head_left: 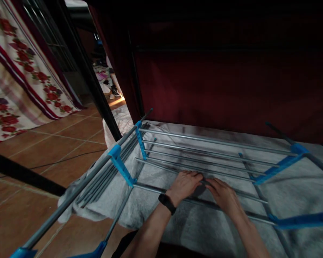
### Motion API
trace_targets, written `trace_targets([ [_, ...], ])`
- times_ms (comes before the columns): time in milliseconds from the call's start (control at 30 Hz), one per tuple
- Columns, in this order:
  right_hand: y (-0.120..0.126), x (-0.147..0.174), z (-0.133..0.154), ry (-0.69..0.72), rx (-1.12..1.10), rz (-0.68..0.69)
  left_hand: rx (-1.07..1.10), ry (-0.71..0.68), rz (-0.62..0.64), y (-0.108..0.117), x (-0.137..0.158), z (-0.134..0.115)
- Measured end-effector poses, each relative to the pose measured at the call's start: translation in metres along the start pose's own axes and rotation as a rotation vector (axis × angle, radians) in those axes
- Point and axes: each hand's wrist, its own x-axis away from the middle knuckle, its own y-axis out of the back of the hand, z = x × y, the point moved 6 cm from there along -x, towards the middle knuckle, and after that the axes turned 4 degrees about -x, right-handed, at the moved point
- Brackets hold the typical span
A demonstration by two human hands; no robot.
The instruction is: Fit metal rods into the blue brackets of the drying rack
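Observation:
Both hands are on one thin grey metal tube (156,166) that runs across the middle of a rack frame. My left hand (185,184), below which a black wristband (167,203) shows, curls its fingers over the tube. Close beside it, my right hand (222,195) has its fingers bent around the same tube. The tube's left end lies apart from the blue plastic brackets (123,171) at that side. Behind the hands, several parallel tubes (215,139) span from a blue bracket (140,139) to another blue bracket (281,165) on the right. My palms and some fingertips are hidden.
A bundle of loose grey tubes (110,173) lies at the left on a grey blanket (307,195). Dark posts (88,75) and a dark red cloth (231,86) stand around. A floral curtain (29,68) hangs over the tiled floor (59,143), where a cable (72,156) runs.

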Motion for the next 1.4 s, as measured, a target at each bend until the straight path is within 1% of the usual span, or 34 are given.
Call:
trace_targets([
  [133, -0.003, 0.002, 0.002, 0.041, 0.041, -0.014, -0.017, -0.026, -0.036, -0.002, -0.004, -0.006],
  [267, -0.003, 0.004, -0.006, 0.056, 0.044, 0.001, 0.001, -0.028, -0.018, -0.004, -0.006, -0.005],
  [400, 0.008, 0.005, -0.023, -0.011, 0.035, -0.019, 0.019, 0.0, 0.003, -0.002, -0.008, 0.004],
  [500, 0.017, 0.005, -0.027, -0.074, 0.008, -0.005, 0.026, 0.044, 0.029, -0.001, -0.008, 0.013],
  [667, 0.026, -0.003, -0.015, -0.176, -0.02, 0.023, 0.005, 0.076, 0.054, 0.002, -0.006, 0.025],
  [733, 0.03, -0.008, -0.008, -0.193, -0.026, 0.033, 0.011, 0.082, 0.077, 0.004, -0.005, 0.029],
  [867, 0.035, -0.014, 0.004, -0.171, -0.032, 0.037, 0.011, 0.104, 0.106, 0.007, -0.005, 0.036],
  [1000, 0.037, -0.015, 0.006, -0.174, 0.013, -0.002, -0.013, 0.088, 0.08, 0.009, -0.005, 0.038],
  [1233, 0.036, -0.015, 0.016, -0.12, 0.105, -0.011, -0.008, 0.085, 0.064, 0.008, -0.004, 0.041],
  [1400, 0.038, -0.017, 0.022, -0.137, 0.087, -0.06, -0.025, 0.07, 0.036, 0.008, -0.002, 0.041],
])
